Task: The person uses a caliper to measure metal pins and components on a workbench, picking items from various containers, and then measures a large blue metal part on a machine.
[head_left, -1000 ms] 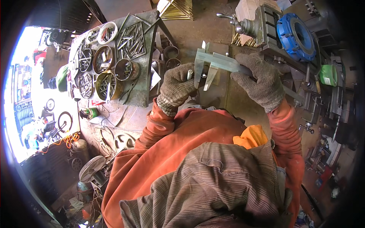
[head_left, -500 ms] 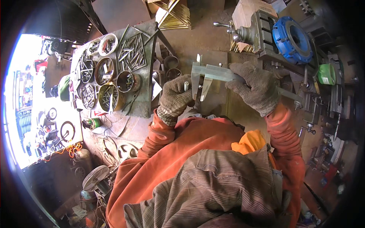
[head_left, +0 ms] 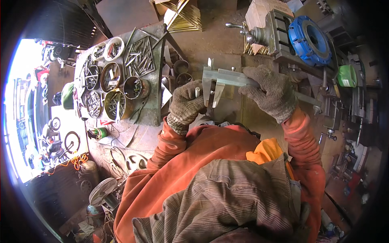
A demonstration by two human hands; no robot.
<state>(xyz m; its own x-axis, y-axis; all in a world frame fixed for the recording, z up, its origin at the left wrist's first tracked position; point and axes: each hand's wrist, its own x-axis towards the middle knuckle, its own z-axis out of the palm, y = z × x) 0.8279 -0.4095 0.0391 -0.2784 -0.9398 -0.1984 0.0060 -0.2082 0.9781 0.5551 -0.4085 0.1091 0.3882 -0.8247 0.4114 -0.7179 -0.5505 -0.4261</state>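
Caliper is out front between the hands, jaws parted. Should be stiff, fairly light, maybe slick against knit; hold by the beam, spare the tips. Right gloved hand is wrapped round its beam end. Left gloved hand is curled around a metal pin, likely rigid, light; pinch mid-length. Pin-to-jaw contact: can't tell. No legible markings.
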